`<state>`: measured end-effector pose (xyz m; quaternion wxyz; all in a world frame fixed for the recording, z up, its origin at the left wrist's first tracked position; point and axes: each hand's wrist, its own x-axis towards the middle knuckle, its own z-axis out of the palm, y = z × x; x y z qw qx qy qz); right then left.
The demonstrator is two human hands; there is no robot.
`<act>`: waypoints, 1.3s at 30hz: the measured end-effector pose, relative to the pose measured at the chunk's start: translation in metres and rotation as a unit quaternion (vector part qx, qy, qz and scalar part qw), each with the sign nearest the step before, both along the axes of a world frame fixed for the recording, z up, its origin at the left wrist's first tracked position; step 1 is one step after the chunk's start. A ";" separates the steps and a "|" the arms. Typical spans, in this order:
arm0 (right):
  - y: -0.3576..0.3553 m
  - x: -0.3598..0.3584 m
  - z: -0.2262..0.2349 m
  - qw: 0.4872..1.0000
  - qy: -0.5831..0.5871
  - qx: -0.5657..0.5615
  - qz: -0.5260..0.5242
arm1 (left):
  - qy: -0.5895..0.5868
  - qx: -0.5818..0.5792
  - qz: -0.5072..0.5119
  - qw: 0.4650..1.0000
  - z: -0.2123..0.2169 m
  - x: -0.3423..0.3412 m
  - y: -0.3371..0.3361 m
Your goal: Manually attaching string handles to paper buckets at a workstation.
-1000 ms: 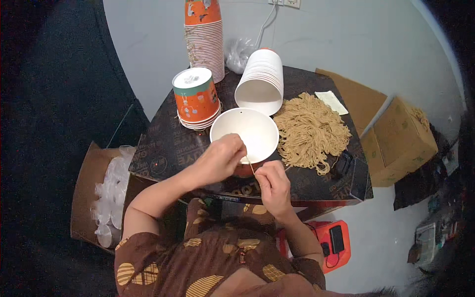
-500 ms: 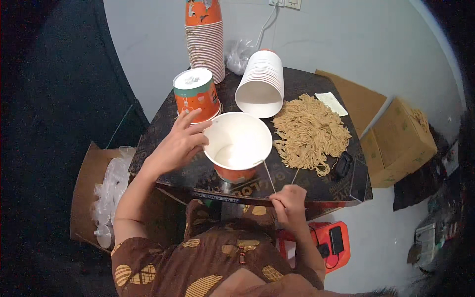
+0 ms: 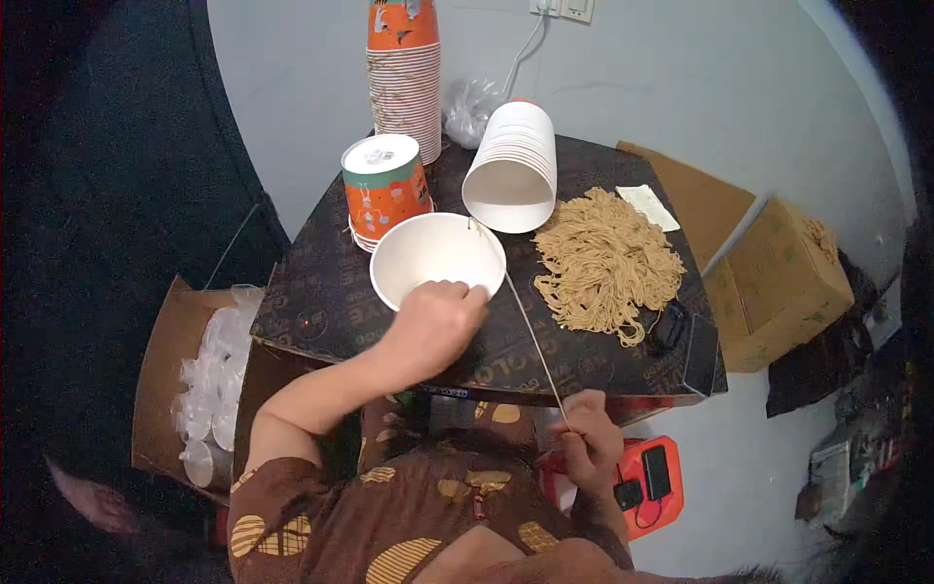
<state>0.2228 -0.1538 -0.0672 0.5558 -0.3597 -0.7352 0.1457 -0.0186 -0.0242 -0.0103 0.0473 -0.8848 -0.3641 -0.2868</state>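
A white-lined paper bucket (image 3: 413, 248) sits at the near middle of the dark table, its mouth tipped toward me. My left hand (image 3: 433, 326) is closed over the near rim, some fingertips dipping inside. From the far right rim, where a small knotted bit shows, a thin tan cord (image 3: 533, 336) runs taut down to my right hand (image 3: 589, 436). That hand pinches the cord just past the table's front edge. Right of the bucket lies a heap of tan cords (image 3: 608, 268). An orange and green bucket (image 3: 384, 200) stands upside down behind it, at the left.
A tall stack of nested buckets (image 3: 405, 102) rises at the back; another stack (image 3: 516, 146) lies on its side, mouths toward me. A plastic bag (image 3: 471, 109) rests by the wall. Cardboard boxes stand left (image 3: 161, 389) and right (image 3: 783, 282). A red stool (image 3: 654, 487) holds dark devices.
My left hand moved from the bucket's left side to its near rim. The bucket shifted left and turned, and the cord swung with my right hand, which moved slightly right and nearer.
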 end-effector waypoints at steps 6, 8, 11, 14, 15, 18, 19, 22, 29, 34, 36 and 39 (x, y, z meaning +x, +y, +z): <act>0.028 -0.011 -0.024 0.933 0.286 -0.183 0.117 | -0.307 0.044 -0.134 0.941 0.004 0.039 -0.004; 0.043 -0.017 -0.024 0.867 0.437 -0.184 0.154 | -0.337 0.102 -0.149 0.924 0.000 0.039 -0.010; 0.065 -0.022 -0.025 0.803 0.515 -0.192 0.228 | -0.334 -0.010 -0.153 0.930 -0.024 0.031 -0.023; 0.074 -0.028 -0.027 0.760 0.558 -0.211 0.258 | -0.314 -0.099 -0.143 0.933 -0.044 0.032 -0.033; 0.077 -0.031 -0.029 0.755 0.558 -0.222 0.262 | -0.311 -0.123 -0.143 0.931 -0.049 0.034 -0.037; 0.079 -0.041 -0.030 0.754 0.554 -0.235 0.263 | -0.255 -0.201 -0.113 0.939 -0.055 0.037 -0.048; 0.079 -0.044 -0.029 0.758 0.550 -0.236 0.259 | -0.234 -0.206 -0.104 0.944 -0.056 0.038 -0.050; 0.077 -0.050 -0.030 0.746 0.547 -0.249 0.286 | -0.229 -0.191 -0.087 0.951 -0.065 0.043 -0.050; 0.072 -0.051 -0.045 0.783 0.504 -0.238 0.278 | -0.243 -0.213 -0.106 0.940 -0.083 0.035 -0.048; 0.058 -0.040 -0.042 0.976 0.127 -0.041 -0.170 | -0.163 -0.286 -0.115 0.937 -0.070 0.002 -0.052; 0.050 -0.041 -0.036 0.992 0.078 -0.010 -0.099 | -0.138 -0.302 -0.121 0.936 -0.057 -0.007 -0.053; 0.044 -0.047 -0.020 0.998 -0.035 -0.008 0.057 | -0.084 -0.334 -0.165 0.924 -0.046 -0.014 -0.051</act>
